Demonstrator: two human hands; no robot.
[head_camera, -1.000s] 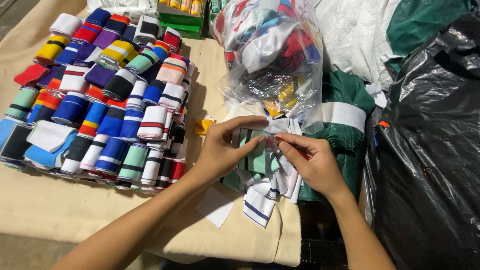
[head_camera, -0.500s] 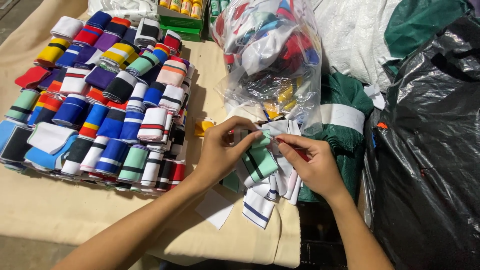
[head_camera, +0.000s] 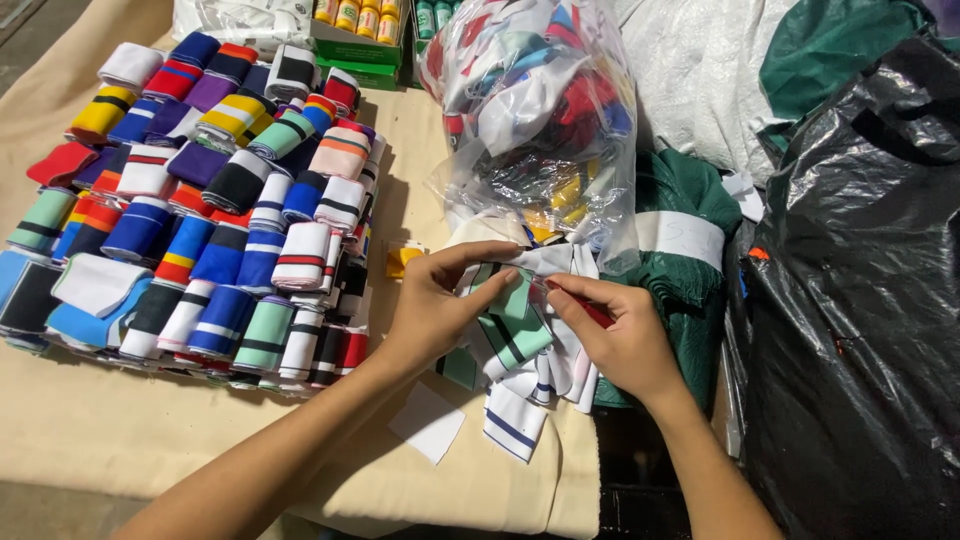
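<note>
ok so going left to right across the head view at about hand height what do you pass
rolled striped bands → left hand → mint green striped band → right hand → dark green fabric roll → black plastic bag

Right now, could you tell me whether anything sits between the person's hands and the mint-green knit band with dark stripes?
Nothing visible does. The left hand and the right hand both already grip the mint-green striped knit band, which lies atop the loose pile of white striped bands.
</note>
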